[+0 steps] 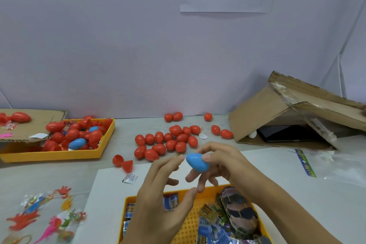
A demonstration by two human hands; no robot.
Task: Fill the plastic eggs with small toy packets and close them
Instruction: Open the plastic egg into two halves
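My right hand (221,162) grips a closed blue plastic egg (196,162) above the table, thumb on its top. My left hand (160,204) is raised just left of it, with its fingertips near the egg's pointed end and something small and yellowish at them; whether they pinch it I cannot tell. Below my hands stands a yellow tray (193,222) with several small toy packets (210,228). A cluster of closed red eggs (168,142) lies on the table behind. An opened red egg (123,162) lies in two halves to the left.
A second yellow tray (59,155) at the left holds several red eggs and two blue ones. Sticky-hand toys in clear bags (43,218) lie at the front left. A torn cardboard box (293,117) leans at the right. A loose packet (129,178) lies beside the near tray.
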